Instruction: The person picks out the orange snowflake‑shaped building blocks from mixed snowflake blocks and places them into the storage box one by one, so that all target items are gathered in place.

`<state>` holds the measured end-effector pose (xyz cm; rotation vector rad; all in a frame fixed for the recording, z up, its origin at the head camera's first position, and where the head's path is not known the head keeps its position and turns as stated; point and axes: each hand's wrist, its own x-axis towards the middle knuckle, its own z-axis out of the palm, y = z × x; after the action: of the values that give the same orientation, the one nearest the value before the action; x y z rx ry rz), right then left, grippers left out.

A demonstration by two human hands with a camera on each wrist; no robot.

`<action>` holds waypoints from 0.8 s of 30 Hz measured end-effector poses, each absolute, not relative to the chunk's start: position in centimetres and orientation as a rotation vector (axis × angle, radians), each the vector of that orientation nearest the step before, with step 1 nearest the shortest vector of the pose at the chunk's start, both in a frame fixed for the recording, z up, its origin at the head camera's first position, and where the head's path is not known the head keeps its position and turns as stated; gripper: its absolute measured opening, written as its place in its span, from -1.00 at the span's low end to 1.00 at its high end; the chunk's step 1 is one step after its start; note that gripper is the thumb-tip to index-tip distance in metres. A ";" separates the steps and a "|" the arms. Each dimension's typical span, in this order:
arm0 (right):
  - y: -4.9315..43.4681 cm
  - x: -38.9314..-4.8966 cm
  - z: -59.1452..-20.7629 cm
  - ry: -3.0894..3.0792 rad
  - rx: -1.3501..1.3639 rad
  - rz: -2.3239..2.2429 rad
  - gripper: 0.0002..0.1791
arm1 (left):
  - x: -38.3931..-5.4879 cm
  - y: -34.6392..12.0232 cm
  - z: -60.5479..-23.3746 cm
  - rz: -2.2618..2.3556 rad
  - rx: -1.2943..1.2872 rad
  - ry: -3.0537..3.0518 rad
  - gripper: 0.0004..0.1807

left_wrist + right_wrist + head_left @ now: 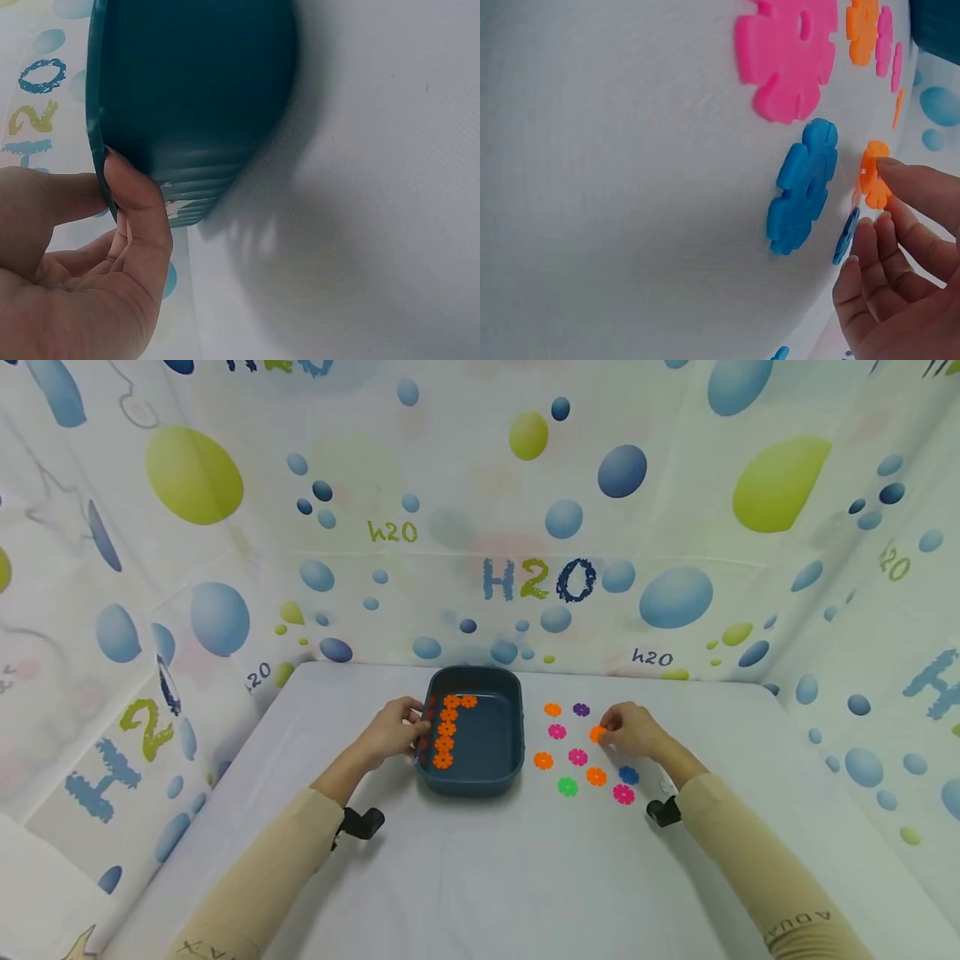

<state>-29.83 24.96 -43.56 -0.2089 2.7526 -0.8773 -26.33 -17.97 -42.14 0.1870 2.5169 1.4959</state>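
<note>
A dark blue-grey plastic bin (474, 788) stands on the white cloth, with several orange flower-shaped discs (447, 727) in an L-like line along its left and back sides. My left hand (392, 727) grips the bin's left rim; in the left wrist view its thumb and fingers (139, 217) pinch the rim from both sides. To the right of the bin, my right hand (636, 731) pinches an orange flower-shaped disc (873, 176) between thumb and index finger, the other fingers loosely curved. Whether that disc touches the cloth I cannot tell.
Several loose discs lie right of the bin: orange (543, 761), pink (577, 757), green (567, 787), purple (581, 710) and blue (628, 775). A patterned curtain (450, 610) hangs behind the table and along both sides.
</note>
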 end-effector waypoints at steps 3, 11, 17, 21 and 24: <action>25.2 -29.8 -43.5 2.765 -0.223 -0.867 -0.76 | -26.3 -17.9 -42.1 1.495 0.180 2.513 -0.57; 26.3 -29.8 -43.5 2.814 -0.328 -0.860 -0.84 | -26.4 -17.9 -42.2 1.501 0.189 2.516 -0.58; 26.8 -29.6 -43.5 2.769 -0.284 -0.940 -0.80 | -26.5 -18.0 -42.2 1.503 0.196 2.518 -0.58; 26.7 -29.4 -43.5 2.744 -0.271 -1.012 -0.79 | -26.4 -18.0 -42.1 1.502 0.192 2.519 -0.58; 26.6 -29.1 -43.2 2.732 -0.276 -1.057 -0.79 | -26.3 -17.9 -42.0 1.498 0.190 2.517 -0.57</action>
<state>-29.06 26.62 -43.23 -0.2765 2.7316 -1.0573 -26.25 -17.93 -42.00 0.1899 2.5170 1.4979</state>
